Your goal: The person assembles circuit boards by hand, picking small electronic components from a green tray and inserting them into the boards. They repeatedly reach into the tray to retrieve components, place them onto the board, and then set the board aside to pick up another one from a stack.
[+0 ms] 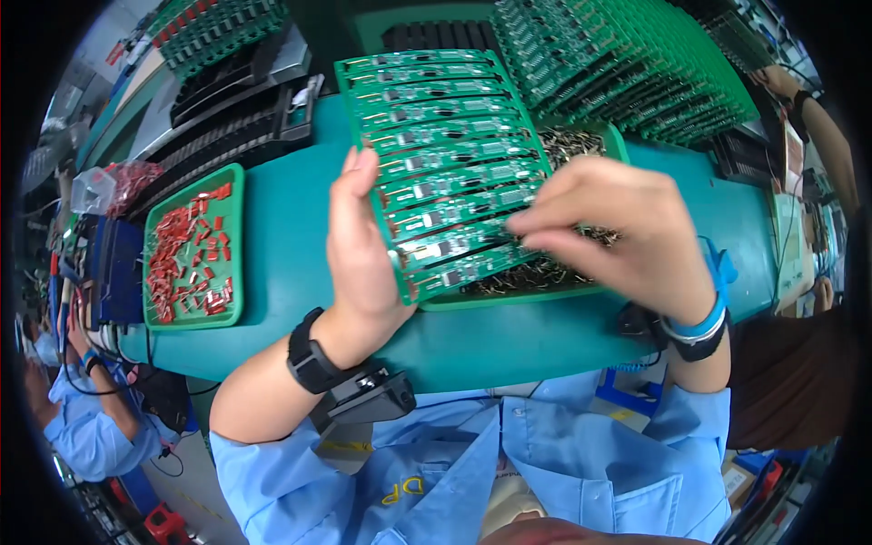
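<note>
My left hand [356, 250] grips a green circuit board panel [434, 186] by its left edge, thumb up along the side. The panel is tilted up and split into several narrow strips bearing small parts. My right hand [627, 227] is at the panel's lower right side, thumb and forefinger pinched together and slightly blurred. Whatever those fingertips hold is too small to make out. Beneath the panel and that hand, a green tray [536, 299] holds a heap of small parts with thin metal leads [574, 143]; the panel hides part of it.
On the left, another green tray [239, 263] holds loose red components [171, 254]. Stacked circuit board panels [627, 68] rise at the back right. Black racks [227, 136] stand at the back left. Other people work at both sides, with one forearm [822, 136] reaching in at the far right.
</note>
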